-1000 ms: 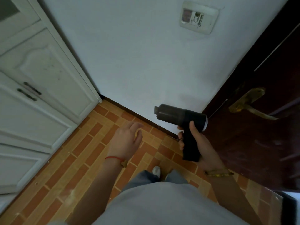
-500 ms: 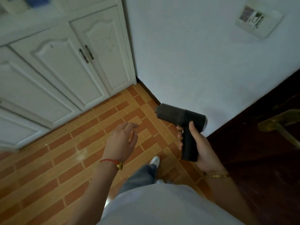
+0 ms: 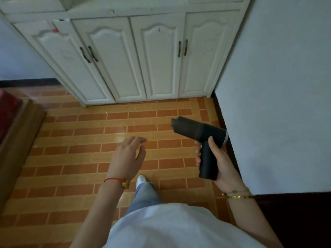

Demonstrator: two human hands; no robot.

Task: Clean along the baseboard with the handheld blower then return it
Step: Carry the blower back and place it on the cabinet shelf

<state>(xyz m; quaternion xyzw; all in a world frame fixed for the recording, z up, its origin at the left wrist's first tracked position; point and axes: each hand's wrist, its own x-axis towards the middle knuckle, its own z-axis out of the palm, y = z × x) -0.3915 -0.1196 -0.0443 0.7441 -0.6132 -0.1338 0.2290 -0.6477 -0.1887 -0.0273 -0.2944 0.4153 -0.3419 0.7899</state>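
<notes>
Now, right hand: the right hand was seen with its grip wrapped around the handle of the handheld blower, thumb laid up the near side and fingers curled round the far side.
Blower: the black tool was held in the air above the floor, its handle pointing down into the grip and its barrel angled up and away to the left of the grip, the nozzle end farthest from it.
Baseboard: the dark baseboard was seen running along the foot of the wall, just to the right of the grip and behind the rear end of the blower.
Left hand: the left hand was held out over the floor, well to the left of the grip, nothing in it, fingers loosely spread and slightly bent.
Wrists: a red cord bracelet was worn on the left wrist, gold chains on the right.
Cabinet: a white cabinet with four closed doors stood beyond the grip, against the far side of the floor.
Foot: a white shoe was visible below and to the left of the grip.
</notes>
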